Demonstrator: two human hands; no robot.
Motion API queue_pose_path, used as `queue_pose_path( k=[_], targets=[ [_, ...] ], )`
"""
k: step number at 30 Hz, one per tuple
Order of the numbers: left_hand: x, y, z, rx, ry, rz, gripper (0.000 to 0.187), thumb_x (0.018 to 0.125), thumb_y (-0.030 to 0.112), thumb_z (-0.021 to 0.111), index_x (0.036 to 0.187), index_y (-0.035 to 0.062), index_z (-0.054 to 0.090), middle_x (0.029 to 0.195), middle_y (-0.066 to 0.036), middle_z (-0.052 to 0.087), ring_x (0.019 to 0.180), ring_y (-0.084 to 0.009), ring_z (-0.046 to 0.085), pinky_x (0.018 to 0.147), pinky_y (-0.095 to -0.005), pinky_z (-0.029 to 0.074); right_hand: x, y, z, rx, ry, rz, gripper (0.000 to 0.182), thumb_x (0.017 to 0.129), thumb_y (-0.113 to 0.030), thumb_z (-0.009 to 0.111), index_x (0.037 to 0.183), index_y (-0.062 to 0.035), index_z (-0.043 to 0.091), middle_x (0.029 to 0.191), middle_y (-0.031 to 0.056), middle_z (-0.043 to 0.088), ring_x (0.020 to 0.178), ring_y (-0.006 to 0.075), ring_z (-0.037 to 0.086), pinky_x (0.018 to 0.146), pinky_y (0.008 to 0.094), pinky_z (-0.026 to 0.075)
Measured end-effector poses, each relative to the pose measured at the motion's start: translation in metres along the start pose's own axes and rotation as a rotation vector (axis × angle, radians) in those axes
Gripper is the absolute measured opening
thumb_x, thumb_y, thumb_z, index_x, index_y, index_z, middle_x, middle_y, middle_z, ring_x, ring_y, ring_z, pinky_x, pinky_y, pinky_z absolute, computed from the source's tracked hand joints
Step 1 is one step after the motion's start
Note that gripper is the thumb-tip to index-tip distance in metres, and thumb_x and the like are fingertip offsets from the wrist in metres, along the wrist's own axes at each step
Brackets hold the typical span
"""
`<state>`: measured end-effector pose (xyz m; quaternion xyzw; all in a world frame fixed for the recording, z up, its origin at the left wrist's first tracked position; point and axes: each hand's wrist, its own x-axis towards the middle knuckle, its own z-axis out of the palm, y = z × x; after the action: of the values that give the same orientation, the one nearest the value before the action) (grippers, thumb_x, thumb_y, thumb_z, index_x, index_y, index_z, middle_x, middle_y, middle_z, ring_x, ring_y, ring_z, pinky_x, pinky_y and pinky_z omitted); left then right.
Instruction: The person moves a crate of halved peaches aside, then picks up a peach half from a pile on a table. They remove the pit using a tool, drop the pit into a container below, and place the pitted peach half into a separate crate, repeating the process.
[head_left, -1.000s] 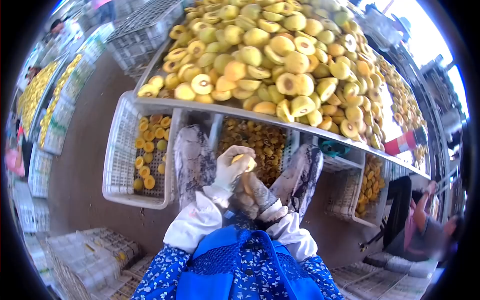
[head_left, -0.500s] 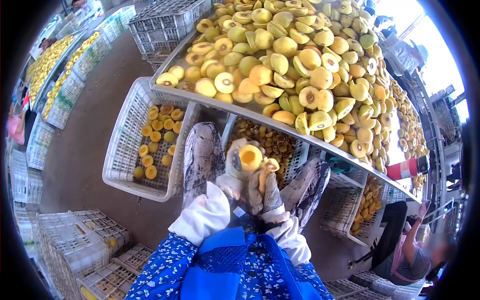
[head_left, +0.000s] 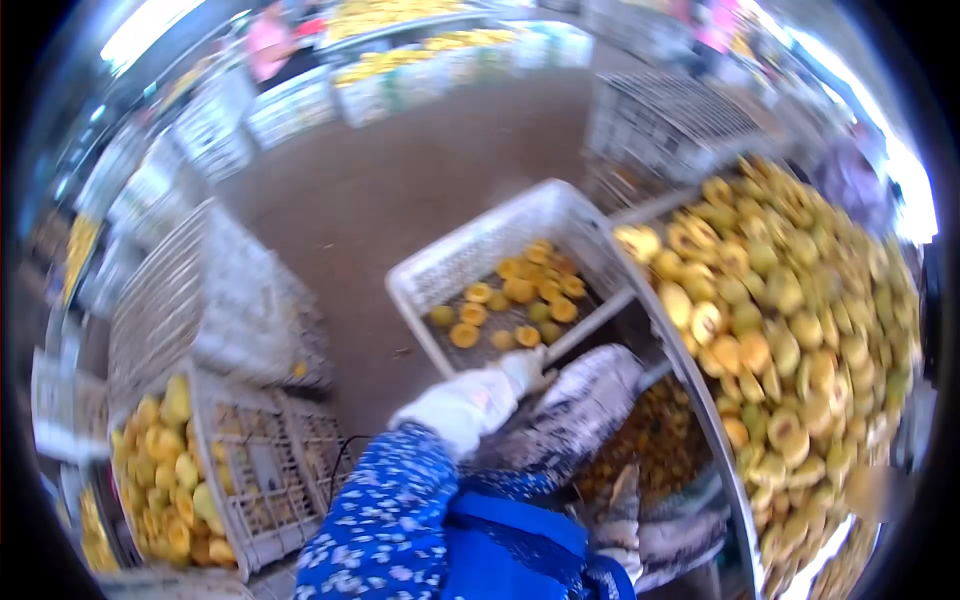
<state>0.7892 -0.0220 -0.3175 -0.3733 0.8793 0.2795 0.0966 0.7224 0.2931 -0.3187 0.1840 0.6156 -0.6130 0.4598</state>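
Observation:
My left hand [head_left: 528, 368], in a pale glove, reaches to the near edge of a white plastic crate [head_left: 440, 262]. Hollowed yellow peach halves [head_left: 520, 290] lie in the crate, one [head_left: 527, 336] close to my fingertips. Blur hides whether those fingers are open and whether they hold anything. Low by my knee is my gloved right hand [head_left: 622, 505], its fingers too smeared to read. Beyond it, a container of brownish-orange scraps [head_left: 655, 440] sits under the table edge.
A metal-edged table [head_left: 690, 375] heaped with peach halves [head_left: 800, 330] stands on the right. Behind the white crate are stacked grey crates [head_left: 670, 120]. At left, a tilted crate [head_left: 250, 470] stands beside piled yellow fruit [head_left: 170, 480]. A person in pink [head_left: 268, 45] is farther back.
My view has swung left. The left hand has moved from between my knees to the white crate; the hollowed peach half it held is no longer visible there. The right hand stays low.

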Motion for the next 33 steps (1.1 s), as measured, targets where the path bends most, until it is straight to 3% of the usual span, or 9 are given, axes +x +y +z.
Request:
queue_pose_path(
  k=[4, 9, 13, 15, 18, 21, 23, 27, 33],
  targets=[
    [0.003, -0.026, 0.031, -0.032, -0.052, -0.094, 0.026, 0.086, 0.022, 0.047, 0.108, 0.0101, 0.054, 0.102, -0.016, 0.063, 0.097, -0.0298, 0.062, 0.083, -0.0417, 0.048, -0.005, -0.003, 0.018, -0.110, -0.005, -0.029, 0.037, 0.085, -0.058, 0.049, 0.091, -0.0217, 0.051, 0.052, -0.0044, 0.041, 0.036, 0.0128, 0.037, 0.032, 0.0267, 0.029],
    [-0.035, -0.042, 0.030, 0.267, 0.121, 0.111, 0.014, 0.085, 0.019, 0.047, 0.090, 0.0103, 0.056, 0.083, -0.008, 0.066, 0.063, -0.0245, 0.066, 0.050, -0.0385, 0.051, -0.012, -0.003, 0.022, -0.112, 0.017, -0.069, 0.036, 0.087, -0.051, 0.051, 0.103, -0.0191, 0.052, 0.054, -0.0033, 0.043, 0.036, 0.0118, 0.038, 0.031, 0.0256, 0.030],
    [-0.063, -0.069, 0.026, 0.253, -0.130, 0.022, 0.032, 0.082, 0.031, 0.054, 0.103, 0.0081, 0.056, 0.092, -0.015, 0.063, 0.082, -0.0299, 0.064, 0.073, -0.0398, 0.051, -0.024, -0.008, 0.023, -0.060, 0.186, -0.110, 0.037, 0.083, -0.054, 0.057, 0.099, -0.0210, 0.054, 0.054, -0.0010, 0.044, 0.033, 0.0122, 0.037, 0.030, 0.0253, 0.029],
    [-0.074, -0.076, 0.008, 0.176, -0.121, 0.209, 0.042, 0.080, 0.037, 0.055, 0.110, 0.0074, 0.053, 0.102, -0.018, 0.060, 0.089, -0.0322, 0.062, 0.072, -0.0412, 0.051, -0.026, -0.014, 0.024, -0.090, 0.203, -0.071, 0.036, 0.084, -0.052, 0.056, 0.102, -0.0208, 0.054, 0.055, 0.0022, 0.047, 0.032, 0.0143, 0.039, 0.029, 0.0272, 0.031],
    [-0.051, -0.030, -0.062, 0.273, 0.350, 0.412, 0.037, 0.077, 0.033, 0.062, 0.104, 0.0084, 0.056, 0.097, -0.016, 0.061, 0.083, -0.0313, 0.062, 0.070, -0.0423, 0.050, 0.042, 0.040, -0.003, -0.054, 0.049, -0.394, 0.042, 0.088, -0.047, 0.052, 0.111, -0.0114, 0.053, 0.067, 0.0058, 0.055, 0.041, 0.0183, 0.052, 0.031, 0.0321, 0.038],
    [0.001, 0.067, -0.155, 0.184, 0.901, 0.660, 0.042, 0.075, 0.022, 0.064, 0.114, 0.0111, 0.054, 0.113, -0.015, 0.055, 0.103, -0.0283, 0.053, 0.079, -0.0412, 0.048, -0.013, -0.005, 0.022, -0.122, 0.023, -0.105, 0.032, 0.089, -0.045, 0.052, 0.099, -0.0151, 0.054, 0.062, 0.0010, 0.052, 0.040, 0.0140, 0.048, 0.032, 0.0286, 0.035],
    [0.032, 0.123, -0.197, 0.346, 0.929, 0.831, 0.047, 0.072, 0.025, 0.065, 0.117, 0.0158, 0.054, 0.112, -0.015, 0.055, 0.101, -0.0294, 0.054, 0.078, -0.0408, 0.048, -0.026, -0.017, 0.028, -0.106, 0.062, -0.032, 0.027, 0.090, -0.044, 0.052, 0.092, -0.0175, 0.056, 0.059, -0.0022, 0.050, 0.040, 0.0111, 0.045, 0.032, 0.0263, 0.033],
    [0.158, 0.127, -0.180, 0.586, 0.461, 0.860, 0.037, 0.066, 0.023, 0.066, 0.103, 0.0185, 0.062, 0.104, -0.010, 0.057, 0.088, -0.0281, 0.059, 0.075, -0.0410, 0.049, -0.028, -0.017, 0.026, -0.046, 0.099, -0.093, 0.030, 0.087, -0.051, 0.053, 0.092, -0.0211, 0.053, 0.056, -0.0015, 0.048, 0.036, 0.0120, 0.040, 0.033, 0.0262, 0.031],
    [0.142, 0.172, -0.179, 0.596, 0.253, 0.641, 0.041, 0.070, 0.023, 0.065, 0.107, 0.0110, 0.052, 0.104, -0.012, 0.060, 0.096, -0.0301, 0.059, 0.081, -0.0401, 0.049, -0.034, -0.024, 0.024, -0.085, 0.121, -0.068, 0.034, 0.089, -0.050, 0.049, 0.096, -0.0164, 0.053, 0.056, 0.0008, 0.048, 0.035, 0.0128, 0.040, 0.033, 0.0284, 0.031]
  ],
)
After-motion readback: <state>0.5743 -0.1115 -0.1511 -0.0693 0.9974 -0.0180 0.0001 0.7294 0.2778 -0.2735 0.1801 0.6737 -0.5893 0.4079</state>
